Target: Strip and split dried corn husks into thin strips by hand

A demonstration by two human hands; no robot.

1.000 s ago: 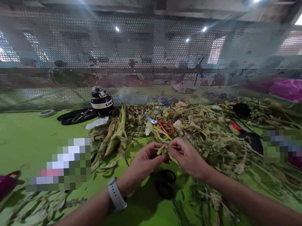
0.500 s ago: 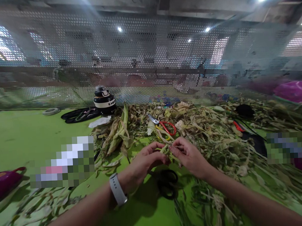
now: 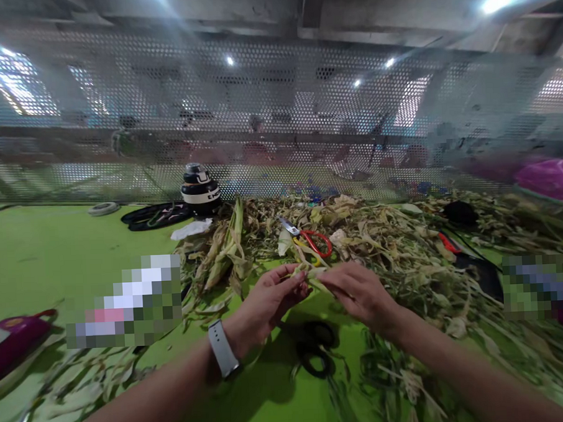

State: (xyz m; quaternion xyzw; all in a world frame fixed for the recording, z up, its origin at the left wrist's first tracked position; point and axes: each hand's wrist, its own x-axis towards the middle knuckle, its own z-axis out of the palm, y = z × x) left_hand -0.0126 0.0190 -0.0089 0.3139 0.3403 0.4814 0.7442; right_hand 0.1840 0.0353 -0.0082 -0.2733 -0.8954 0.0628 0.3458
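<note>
Where the fingertips meet, a leaf strip spans the left hand and right hand; both pinch it above the bench; forearms converge, knuckles up.

Bright ceiling lamps flare and streak across the perforated screen, hazing everything behind it. The green table is evenly lit, with soft shadow pooling beneath the left hand and right hand. Wide-angle distortion bends the edges, motion blur smears the lower corners, and 2 pixelated patches mask spots.
</note>
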